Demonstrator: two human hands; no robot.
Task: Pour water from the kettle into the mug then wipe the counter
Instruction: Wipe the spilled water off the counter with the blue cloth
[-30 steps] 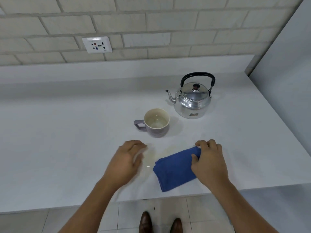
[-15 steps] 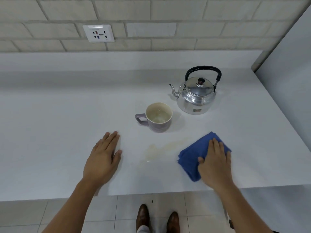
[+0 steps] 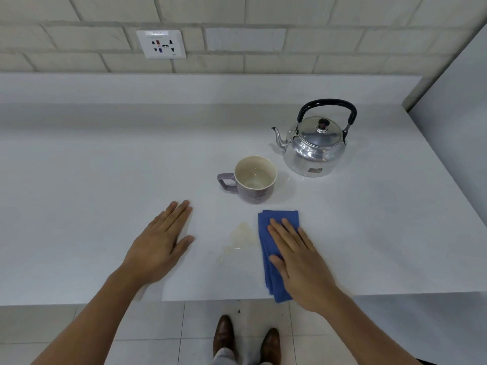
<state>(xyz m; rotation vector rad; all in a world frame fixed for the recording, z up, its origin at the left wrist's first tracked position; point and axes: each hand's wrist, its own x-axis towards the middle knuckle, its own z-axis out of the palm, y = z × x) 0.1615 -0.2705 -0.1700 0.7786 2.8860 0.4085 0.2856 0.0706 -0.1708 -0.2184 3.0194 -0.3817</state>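
both hands are being kept flat and spread: the right hand (image 3: 303,262) is pressing the blue cloth (image 3: 271,259) on the counter (image 3: 105,180), the left hand (image 3: 158,246) gripping nothing. wiping is judged underway; the spill (image 3: 241,237) just beside the cloth needs sweeping next. water is sitting in the mug (image 3: 254,180), near the kettle (image 3: 315,146).

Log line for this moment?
phase: wiping | right hand: flat on blue cloth | left hand: flat on counter | spill: remains

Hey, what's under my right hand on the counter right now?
A folded blue cloth lies flat under your right hand, its near end overhanging the counter edge. The counter beneath the cloth is covered, so any wetness there can't be seen.
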